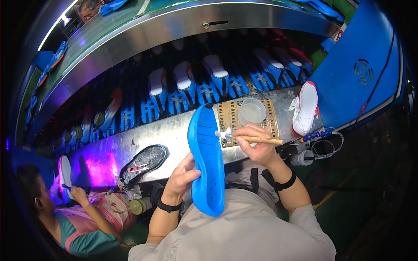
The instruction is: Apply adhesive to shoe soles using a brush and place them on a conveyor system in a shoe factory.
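Note:
My left hand [182, 177] grips a blue shoe sole [208, 169] by its left edge, with the hollow inner side turned up and the toe pointing away from me. In my right hand [257, 147] is a brush [273, 141] with a wooden handle. Its whitish bristles are at the sole's right rim, near the toe; whether they touch it I cannot tell. Just beyond the right hand, a clear plastic cup [252, 111] stands on a piece of printed brown cardboard [273, 119] on the metal bench [183, 130].
A dark sole-shaped tray [143, 164] lies left on the bench, a white and red sole [307, 106] right. Behind runs a rack with several shoes on blue holders [185, 85], below a conveyor [174, 32]. At left a co-worker [82, 222] holds another sole. A blue cabinet [365, 48] stands right.

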Demonstrator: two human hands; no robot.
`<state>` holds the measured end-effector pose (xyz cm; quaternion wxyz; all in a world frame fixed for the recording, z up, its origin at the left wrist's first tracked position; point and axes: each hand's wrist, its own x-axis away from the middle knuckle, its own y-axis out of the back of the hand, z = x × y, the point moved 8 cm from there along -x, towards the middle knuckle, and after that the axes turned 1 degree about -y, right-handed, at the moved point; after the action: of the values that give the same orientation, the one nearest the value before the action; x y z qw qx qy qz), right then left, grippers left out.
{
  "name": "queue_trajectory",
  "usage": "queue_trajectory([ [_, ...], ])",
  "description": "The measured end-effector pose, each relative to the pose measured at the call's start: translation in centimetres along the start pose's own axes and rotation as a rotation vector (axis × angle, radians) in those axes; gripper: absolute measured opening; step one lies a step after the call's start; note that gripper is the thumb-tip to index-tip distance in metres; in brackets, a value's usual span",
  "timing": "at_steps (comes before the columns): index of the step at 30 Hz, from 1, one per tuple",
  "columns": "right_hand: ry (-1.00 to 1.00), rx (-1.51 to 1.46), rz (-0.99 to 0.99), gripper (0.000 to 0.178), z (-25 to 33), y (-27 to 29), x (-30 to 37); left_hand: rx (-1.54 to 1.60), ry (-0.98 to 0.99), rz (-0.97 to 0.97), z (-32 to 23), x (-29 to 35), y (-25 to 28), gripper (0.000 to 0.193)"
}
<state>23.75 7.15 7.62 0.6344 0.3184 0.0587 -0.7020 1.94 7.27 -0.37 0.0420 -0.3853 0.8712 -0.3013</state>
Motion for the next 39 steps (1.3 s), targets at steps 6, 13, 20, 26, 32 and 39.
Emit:
queue_trajectory([
  [6, -0.076, -0.090, 0.114, 0.011, -0.3, -0.3, 0.2, 0.011, -0.015, 0.019, 0.2, -0.2, 0.2, 0.091],
  [13, 0.004, 0.001, -0.131, 0.016, 0.3, 0.0, -0.4, -0.044, -0.027, 0.023, -0.2, 0.2, 0.4, 0.091],
  [20, 0.049, -0.020, 0.087, 0.010, 1.5, -1.4, 0.2, -0.047, -0.067, 0.021, -1.3, 0.1, 0.7, 0.089],
  [26, 0.037, -0.051, 0.170, 0.010, 1.9, -1.7, 0.6, -0.097, -0.096, 0.049, -1.8, 0.0, 0.6, 0.085],
  [32, 0.032, -0.090, 0.218, 0.008, 2.6, -2.2, 1.1, -0.144, -0.131, 0.020, -1.8, 0.2, 1.3, 0.086],
  [39, 0.041, -0.111, 0.244, 0.008, 3.3, -2.4, 2.1, -0.073, -0.116, 0.009, -2.0, 0.2, 1.6, 0.087],
])
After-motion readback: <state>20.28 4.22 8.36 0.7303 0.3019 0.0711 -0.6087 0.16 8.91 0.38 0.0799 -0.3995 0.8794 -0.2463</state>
